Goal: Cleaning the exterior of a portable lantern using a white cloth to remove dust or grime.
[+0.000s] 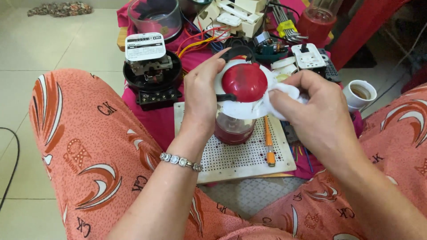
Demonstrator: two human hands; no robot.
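My left hand (202,91) grips the side of a round appliance part with a white rim and a red dome (243,82), tilted toward me above a clear jar with a red base (231,129). My right hand (311,106) pinches a white cloth (284,95) and presses it on the white rim at the dome's right edge. A beaded bracelet (180,161) sits on my left wrist. Both hands hover over a white perforated board (240,160).
An orange-handled screwdriver (268,142) lies on the board. A black electric meter (152,71) stands at the left on a pink cloth (151,120). Behind are a clear bowl (155,15), tangled wires (200,40), white switch parts (235,15), hex keys (287,29), a white lamp socket (360,93). My patterned-trouser knees flank the board.
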